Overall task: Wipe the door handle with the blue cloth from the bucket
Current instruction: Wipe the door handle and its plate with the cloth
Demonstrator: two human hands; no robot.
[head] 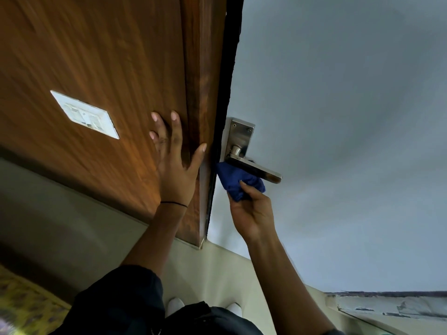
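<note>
A metal lever door handle point(256, 166) on a steel backplate point(240, 136) sticks out from a grey door point(338, 141). My right hand point(252, 213) grips a bunched blue cloth point(235, 181) and presses it against the underside of the lever, close to the backplate. My left hand point(177, 160) lies flat with fingers spread on the brown wooden panel point(96, 68) beside the door's edge. No bucket is in view.
A white switch plate point(84, 114) is set in the wooden panel to the left. Pale floor tiles point(217, 274) lie below, with my white shoes point(175, 305) near the bottom. A yellow patterned fabric point(21, 305) shows at the bottom left.
</note>
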